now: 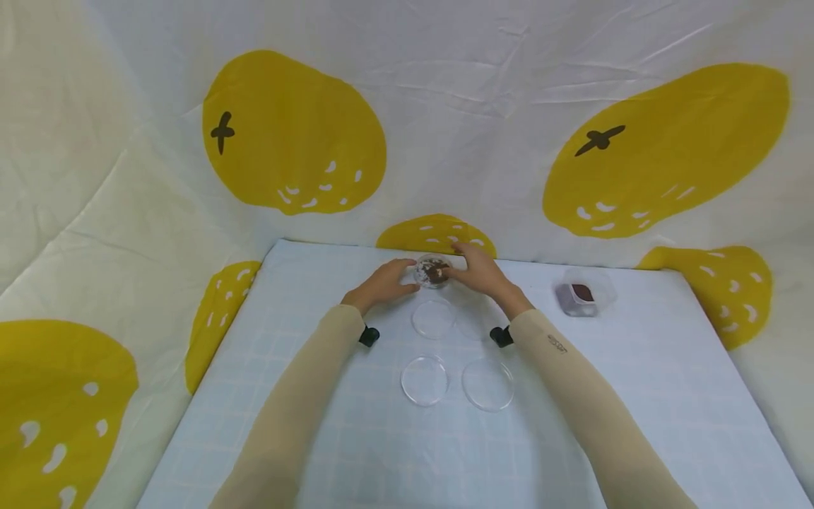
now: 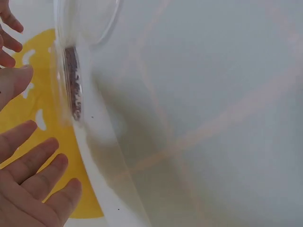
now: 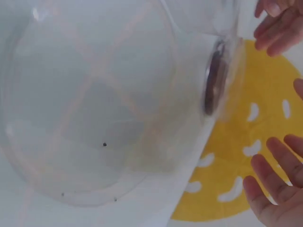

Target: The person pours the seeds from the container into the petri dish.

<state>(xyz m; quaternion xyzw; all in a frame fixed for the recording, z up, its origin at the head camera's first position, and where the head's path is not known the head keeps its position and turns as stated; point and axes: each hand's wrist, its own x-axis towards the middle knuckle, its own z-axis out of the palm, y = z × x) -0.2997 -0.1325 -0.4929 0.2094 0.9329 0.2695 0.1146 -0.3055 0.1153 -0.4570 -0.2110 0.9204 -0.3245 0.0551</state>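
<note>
A clear round dish [image 1: 429,271] with brown and white crumbly contents stands near the table's far edge. Left of it is my left hand [image 1: 384,284], thumb and fingers spread apart. On the other side, my right hand [image 1: 481,273] is spread the same way, its thumb overlapping the dish's edge in the head view. Both wrist views show the dish edge-on, as a dark band [image 2: 72,85] behind clear plastic. There the fingers [image 3: 279,182] look straight or slightly bent, with nothing between them. Whether any fingertip touches the dish I cannot tell.
Several clear round dishes or lids, one at the front left [image 1: 425,380] and one at the front right [image 1: 487,384], lie between the forearms. Farther right stands a small clear tub [image 1: 576,300] with dark red contents. A patterned cloth wall [image 1: 445,162] rises behind the table.
</note>
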